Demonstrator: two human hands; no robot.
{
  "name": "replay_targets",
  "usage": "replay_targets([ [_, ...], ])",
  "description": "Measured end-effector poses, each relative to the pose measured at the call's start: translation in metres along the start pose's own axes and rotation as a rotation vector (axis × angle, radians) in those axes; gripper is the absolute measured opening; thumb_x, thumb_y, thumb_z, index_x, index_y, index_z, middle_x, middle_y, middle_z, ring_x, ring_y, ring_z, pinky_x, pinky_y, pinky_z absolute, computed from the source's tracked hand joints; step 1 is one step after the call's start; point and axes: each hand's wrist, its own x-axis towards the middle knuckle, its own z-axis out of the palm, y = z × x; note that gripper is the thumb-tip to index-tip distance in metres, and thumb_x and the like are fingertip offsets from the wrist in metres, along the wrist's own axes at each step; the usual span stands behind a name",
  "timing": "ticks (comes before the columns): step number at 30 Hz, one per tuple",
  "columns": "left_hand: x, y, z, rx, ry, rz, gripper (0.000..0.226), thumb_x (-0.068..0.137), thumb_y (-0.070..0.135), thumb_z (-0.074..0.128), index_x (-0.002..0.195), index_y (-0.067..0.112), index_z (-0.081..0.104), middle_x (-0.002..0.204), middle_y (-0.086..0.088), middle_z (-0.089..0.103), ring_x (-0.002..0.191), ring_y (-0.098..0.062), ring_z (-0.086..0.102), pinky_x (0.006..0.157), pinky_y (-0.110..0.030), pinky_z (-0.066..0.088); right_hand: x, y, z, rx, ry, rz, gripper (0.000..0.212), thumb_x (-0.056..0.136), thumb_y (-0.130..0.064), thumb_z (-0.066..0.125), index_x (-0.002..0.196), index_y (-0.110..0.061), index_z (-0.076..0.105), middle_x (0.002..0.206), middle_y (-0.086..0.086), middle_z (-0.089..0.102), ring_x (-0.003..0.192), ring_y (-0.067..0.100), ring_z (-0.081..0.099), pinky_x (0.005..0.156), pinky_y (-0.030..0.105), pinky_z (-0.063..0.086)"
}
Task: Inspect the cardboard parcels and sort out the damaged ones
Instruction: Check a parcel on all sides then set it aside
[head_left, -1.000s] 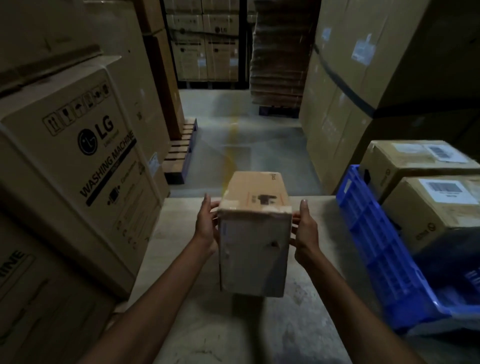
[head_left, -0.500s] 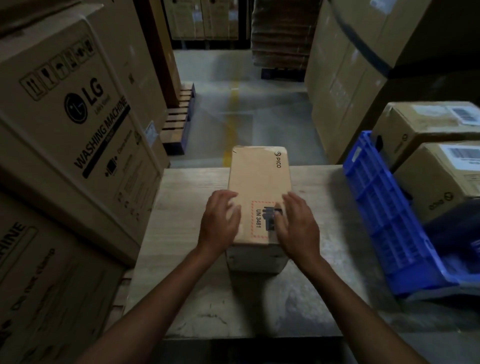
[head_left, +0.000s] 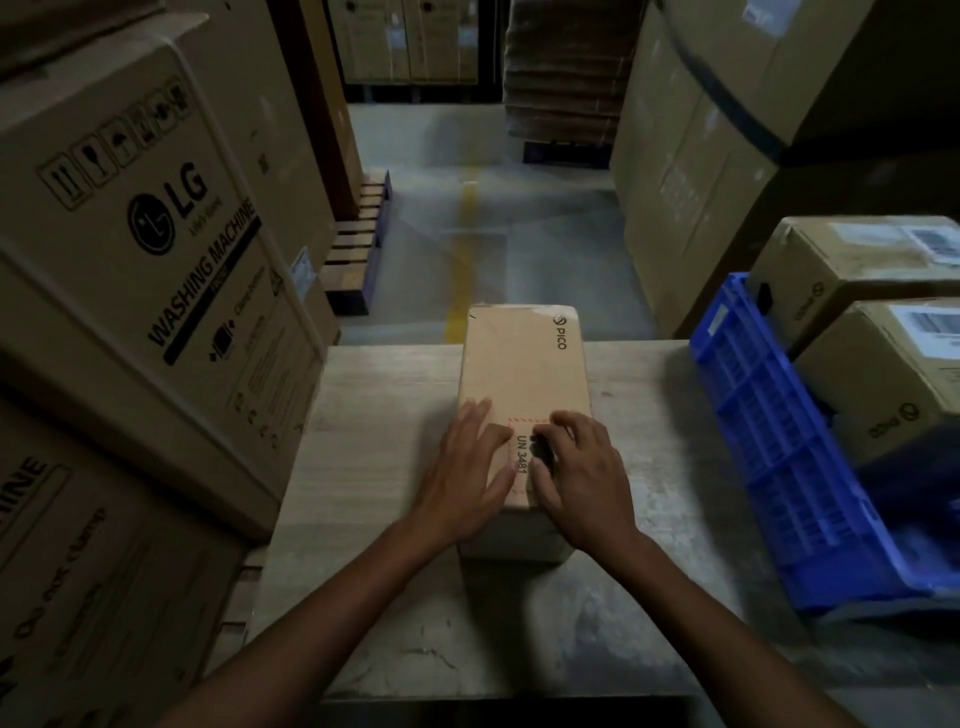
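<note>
I have the parcel lying flat on the surface, its long side running away from me and its near end close to my edge. That way the surface carries the weight and both hands are free to feel the cardboard. My left hand lies palm down on the near left of the top face, fingers almost straight and a little spread. My right hand sits just beside it, fingers arched with the tips touching the top around the UN 3481 label. Neither hand wraps or pinches the box. I take this as pressing the top for dents or soft spots. The far edge looks scuffed and peeled near the PICO print, possibly damage, though the light is too dim to be sure. To my right a blue crate holds a labelled parcel and a second one; I cannot tell whether it takes sound or damaged goods. Washing-machine cartons crowd the left, so the parcel's easy way out is rightward.
</note>
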Motion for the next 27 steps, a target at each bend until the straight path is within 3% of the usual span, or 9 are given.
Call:
replay_targets([
  [2, 0.011, 0.007, -0.011, -0.181, 0.04, -0.148, 0.048, 0.098, 0.033, 0.054, 0.14, 0.012, 0.046, 0.161, -0.012, 0.023, 0.15, -0.026, 0.017, 0.121, -0.039, 0.018, 0.01, -0.001, -0.006, 0.056, -0.045, 0.128, 0.047, 0.092, -0.045, 0.058, 0.131, -0.02, 0.054, 0.144, 0.01, 0.042, 0.133, 0.027, 0.037, 0.098, 0.046, 0.049],
  [5, 0.045, 0.01, -0.029, -0.523, 0.142, -0.514, 0.053, 0.102, 0.035, 0.052, 0.148, 0.017, 0.034, 0.144, -0.003, 0.043, 0.125, -0.024, 0.05, 0.103, -0.044, 0.046, 0.032, 0.0, -0.013, 0.196, -0.108, 0.345, 0.064, 0.097, -0.043, 0.061, 0.15, -0.018, 0.036, 0.159, 0.011, 0.027, 0.146, 0.028, 0.024, 0.11, 0.045, 0.038],
  [7, 0.071, 0.003, -0.035, -0.898, 0.069, -0.721, 0.059, 0.101, 0.049, 0.045, 0.147, 0.013, 0.04, 0.131, -0.003, 0.056, 0.109, -0.025, 0.062, 0.093, -0.044, 0.053, 0.05, 0.002, -0.019, 0.452, -0.109, 0.487, 0.055, 0.1, -0.038, 0.057, 0.147, -0.015, 0.039, 0.15, 0.01, 0.044, 0.137, 0.028, 0.043, 0.103, 0.042, 0.042],
  [8, 0.084, -0.007, -0.032, -1.086, 0.011, -0.778, 0.061, 0.1, 0.056, 0.042, 0.14, 0.011, 0.051, 0.124, -0.008, 0.065, 0.103, -0.028, 0.067, 0.091, -0.046, 0.054, 0.058, 0.002, -0.021, 0.631, -0.113, 0.58, 0.048, 0.102, -0.039, 0.054, 0.142, -0.014, 0.045, 0.141, 0.007, 0.054, 0.128, 0.027, 0.054, 0.099, 0.041, 0.047],
  [11, 0.098, -0.018, -0.024, -1.162, -0.047, -0.757, 0.069, 0.092, 0.071, 0.034, 0.121, 0.019, 0.069, 0.119, -0.014, 0.071, 0.102, -0.034, 0.069, 0.098, -0.052, 0.051, 0.072, -0.001, -0.023, 0.896, -0.147, 0.716, 0.037, 0.103, -0.05, 0.046, 0.114, -0.018, 0.063, 0.112, 0.002, 0.071, 0.104, 0.023, 0.068, 0.095, 0.051, 0.055],
  [14, 0.097, -0.02, -0.026, -1.086, 0.006, -0.645, 0.083, 0.072, 0.087, 0.039, 0.121, 0.027, 0.068, 0.115, -0.007, 0.074, 0.107, -0.032, 0.069, 0.1, -0.057, 0.049, 0.077, -0.002, -0.031, 0.897, -0.072, 0.662, 0.056, 0.095, -0.066, 0.043, 0.113, -0.017, 0.063, 0.11, 0.002, 0.071, 0.102, 0.021, 0.068, 0.091, 0.049, 0.056],
  [18, 0.088, 0.005, -0.058, -1.098, 0.2, -0.532, 0.072, 0.092, 0.074, 0.033, 0.111, 0.015, 0.07, 0.104, -0.011, 0.075, 0.096, -0.031, 0.072, 0.087, -0.049, 0.057, 0.082, -0.006, -0.056, 0.968, 0.084, 0.654, 0.077, 0.079, -0.082, 0.034, 0.109, -0.017, 0.061, 0.108, 0.004, 0.068, 0.101, 0.021, 0.064, 0.089, 0.046, 0.053],
  [22, 0.085, 0.009, -0.065, -1.229, 0.382, -0.604, 0.057, 0.101, 0.061, 0.034, 0.082, 0.017, 0.064, 0.075, 0.002, 0.072, 0.07, -0.016, 0.068, 0.062, -0.031, 0.052, 0.085, -0.006, -0.06, 1.056, 0.14, 0.678, 0.071, 0.092, -0.076, 0.029, 0.107, -0.017, 0.065, 0.107, 0.004, 0.07, 0.103, 0.023, 0.065, 0.09, 0.046, 0.053],
  [27, 0.067, 0.002, -0.047, -1.376, 0.274, -0.599, 0.051, 0.104, 0.056, 0.028, 0.107, 0.028, 0.07, 0.102, -0.001, 0.077, 0.092, -0.014, 0.073, 0.077, -0.03, 0.057, 0.068, -0.004, -0.045, 1.122, -0.02, 0.802, 0.068, 0.102, -0.066, 0.025, 0.109, -0.011, 0.064, 0.108, 0.011, 0.069, 0.102, 0.026, 0.063, 0.074, 0.037, 0.047],
])
